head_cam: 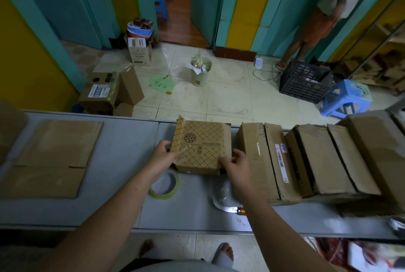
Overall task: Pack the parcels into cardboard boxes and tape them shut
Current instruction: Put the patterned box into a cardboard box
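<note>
Patterned box [202,146]: on the grey table [122,151], right between both hands, its left flap standing up.
Left hand [163,156]: fingers curled round the box's left edge, thumb by that flap.
Right hand [236,165]: fingers hooked over the near right corner.
Handling: probably light, stiff card that dents easily, so grip corners and edges, never the loose flap.
Tape roll [168,195]: just beneath the left wrist.
Knife [221,205]: blade lying just beside the right forearm, so mind it.

home packing room: boxes [274,162] lining a table [122,140], tiled floor [230,96].
</note>
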{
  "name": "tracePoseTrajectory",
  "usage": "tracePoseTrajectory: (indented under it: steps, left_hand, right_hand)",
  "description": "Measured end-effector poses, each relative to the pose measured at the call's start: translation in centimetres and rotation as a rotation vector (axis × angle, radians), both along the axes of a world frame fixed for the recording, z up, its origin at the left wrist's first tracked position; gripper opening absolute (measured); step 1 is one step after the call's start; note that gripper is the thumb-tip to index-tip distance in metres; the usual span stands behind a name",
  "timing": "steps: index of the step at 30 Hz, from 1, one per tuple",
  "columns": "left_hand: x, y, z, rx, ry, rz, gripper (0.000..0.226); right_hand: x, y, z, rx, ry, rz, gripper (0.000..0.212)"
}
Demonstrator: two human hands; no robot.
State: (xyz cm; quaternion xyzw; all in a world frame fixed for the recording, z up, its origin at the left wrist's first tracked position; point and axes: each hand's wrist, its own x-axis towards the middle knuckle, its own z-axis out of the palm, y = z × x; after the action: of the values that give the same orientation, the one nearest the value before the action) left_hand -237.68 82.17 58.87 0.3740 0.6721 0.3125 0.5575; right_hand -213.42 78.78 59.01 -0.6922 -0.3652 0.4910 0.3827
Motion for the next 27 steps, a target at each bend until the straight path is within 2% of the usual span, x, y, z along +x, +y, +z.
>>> tracePoseTrajectory:
  steps: [3,7,10,12,14,17,19,22,27]
  left_hand:
    - [-0.3,0.3,0.2,-0.027,0.019,-0.047,0.032]
    - [-0.3,0.9,0.6,0.038,-0.006,-0.055,0.038]
    - [-0.7,1.2,0.4,0.113,0.012,-0.091,0.046]
    - [-0.8,1.2,0.1,0.132,0.003,-0.128,0.040]
    - [-0.3,1.1,-0.2,0.129,0.030,-0.142,0.022]
    - [-0.1,0.6,-0.4,0.153,0.161,-0.192,0.030]
    - [-0.9,0.5,-0.5,0.122,0.133,-0.250,0.026]
    - [-2.7,0.2,-0.2,0.010,0.008,-0.301,0.044]
    - [-4.4,-0.3,1.2,0.001,-0.178,-0.331,0.082]
  right_hand:
    - [0.1,0.5,0.4,-0.022,0.024,0.089,0.036]
    - [0.3,1.3,0.8,0.041,0.044,0.138,0.042]
    - [0.1,1.5,0.9,0.133,-0.030,0.175,0.046]
    - [-0.2,1.4,0.4,0.160,-0.113,0.176,0.047]
    - [-0.3,1.2,-0.6,0.125,-0.176,0.172,0.037]
    - [0.1,0.5,-1.9,-0.023,-0.285,0.170,0.022]
    - [0.4,-0.1,-2.5,-0.048,-0.309,0.167,0.020]
    - [0.6,-0.5,-2.2,-0.009,-0.260,0.200,0.029]
    - [0.5,-0.5,-1.2,-0.014,-0.062,0.089,0.031]
